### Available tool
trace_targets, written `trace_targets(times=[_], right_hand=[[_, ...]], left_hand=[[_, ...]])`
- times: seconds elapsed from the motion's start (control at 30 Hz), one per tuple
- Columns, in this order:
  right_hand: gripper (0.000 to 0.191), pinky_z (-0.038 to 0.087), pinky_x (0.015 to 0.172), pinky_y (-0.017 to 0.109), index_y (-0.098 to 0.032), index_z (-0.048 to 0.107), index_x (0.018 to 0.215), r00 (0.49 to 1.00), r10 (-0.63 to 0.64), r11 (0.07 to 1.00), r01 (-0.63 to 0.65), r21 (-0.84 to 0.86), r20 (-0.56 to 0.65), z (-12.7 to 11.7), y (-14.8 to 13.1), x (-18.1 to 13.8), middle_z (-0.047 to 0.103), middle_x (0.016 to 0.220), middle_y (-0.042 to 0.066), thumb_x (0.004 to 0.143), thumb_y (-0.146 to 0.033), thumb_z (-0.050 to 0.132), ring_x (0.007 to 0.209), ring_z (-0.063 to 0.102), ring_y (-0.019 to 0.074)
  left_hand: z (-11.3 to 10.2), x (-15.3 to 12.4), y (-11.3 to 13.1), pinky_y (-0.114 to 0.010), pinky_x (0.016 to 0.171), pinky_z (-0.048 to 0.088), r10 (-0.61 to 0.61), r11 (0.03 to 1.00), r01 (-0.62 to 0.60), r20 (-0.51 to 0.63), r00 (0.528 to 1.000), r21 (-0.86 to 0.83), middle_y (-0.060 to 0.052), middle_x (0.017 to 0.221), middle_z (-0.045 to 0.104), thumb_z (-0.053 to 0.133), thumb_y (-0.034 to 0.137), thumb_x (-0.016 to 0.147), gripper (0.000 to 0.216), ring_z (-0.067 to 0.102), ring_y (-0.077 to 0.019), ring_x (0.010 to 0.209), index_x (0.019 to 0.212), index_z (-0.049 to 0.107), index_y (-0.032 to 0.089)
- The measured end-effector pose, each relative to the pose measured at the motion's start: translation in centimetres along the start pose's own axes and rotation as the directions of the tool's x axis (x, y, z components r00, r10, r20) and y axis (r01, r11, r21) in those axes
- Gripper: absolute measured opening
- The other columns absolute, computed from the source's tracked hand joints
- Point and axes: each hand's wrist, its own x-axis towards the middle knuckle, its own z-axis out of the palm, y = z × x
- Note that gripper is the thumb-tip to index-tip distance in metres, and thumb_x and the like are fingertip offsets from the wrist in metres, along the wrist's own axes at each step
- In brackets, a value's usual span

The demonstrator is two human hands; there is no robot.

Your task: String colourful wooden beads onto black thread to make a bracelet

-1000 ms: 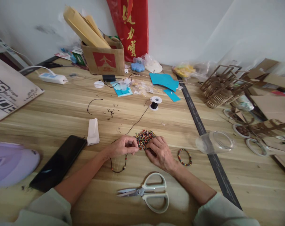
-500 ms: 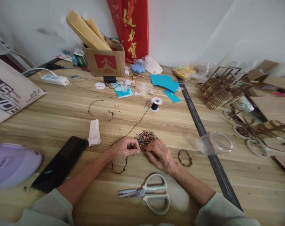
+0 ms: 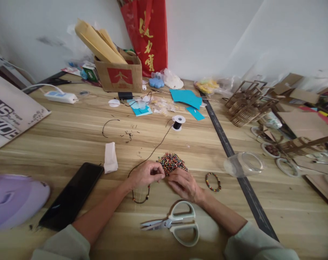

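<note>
beside the bead pile (image 3: 171,163), 2 hands (image 3: 149,174) (image 3: 183,183) curl, whether gripping the cord (image 3: 155,149) i cannot tell.

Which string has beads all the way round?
The bracelet beside the right hand: it is fully beaded, while the black cord below the left hand carries only a few spaced beads.

**Many-coloured beads (image 3: 172,162) on a streaky tan tabletop (image 3: 71,139)**

We see red, orange, yellow, green and black mingled in the beads, with a similar medley around the bracelet (image 3: 213,189) at their four o'clock. The cord (image 3: 162,142) is plain black. At twelve o'clock we find the spool (image 3: 178,122) white, the sheets (image 3: 186,98) turquoise and the bag (image 3: 160,39) red with gold characters. At six, we note the scissors' (image 3: 167,222) cream handles and silver blades. Both sleeves (image 3: 261,241) are pale green.
</note>
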Motion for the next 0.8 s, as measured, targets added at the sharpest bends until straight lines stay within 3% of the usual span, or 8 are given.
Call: trace_targets(times=[0.33, 0.8], right_hand=[[0.013, 0.055, 0.071, 0.03, -0.018, 0.061, 0.104, 0.998, 0.069, 0.997, -0.069, -0.015, -0.007, -0.33, 0.13, 0.31, 0.066, 0.089, 0.009, 0.094, -0.014, 0.053, 0.083, 0.061, 0.0173], [0.014, 0.056, 0.073, 0.03, -0.016, 0.061, 0.104, 0.991, 0.134, 0.991, -0.134, -0.017, -0.03, -0.28, 0.12, 0.54, 0.064, 0.091, 0.01, 0.096, -0.015, 0.049, 0.085, 0.061, 0.0171]], left_hand=[[0.56, -0.42, 0.38, -0.021, 0.056, 0.037, 0.007, 0.991, 0.006, -0.099, 0.995, 0.132, 0.003, 0.061, 0.058, 0.061, 0.018, 0.078, 0.008, 0.049, -0.0109, 0.058, 0.071, 0.064, 0.016], [0.44, -0.29, 0.63, -0.022, 0.056, 0.037, -0.003, 0.989, 0.018, -0.099, 0.995, 0.148, 0.002, 0.061, 0.057, 0.059, 0.02, 0.08, 0.012, 0.048, -0.012, 0.057, 0.069, 0.061, 0.017]])
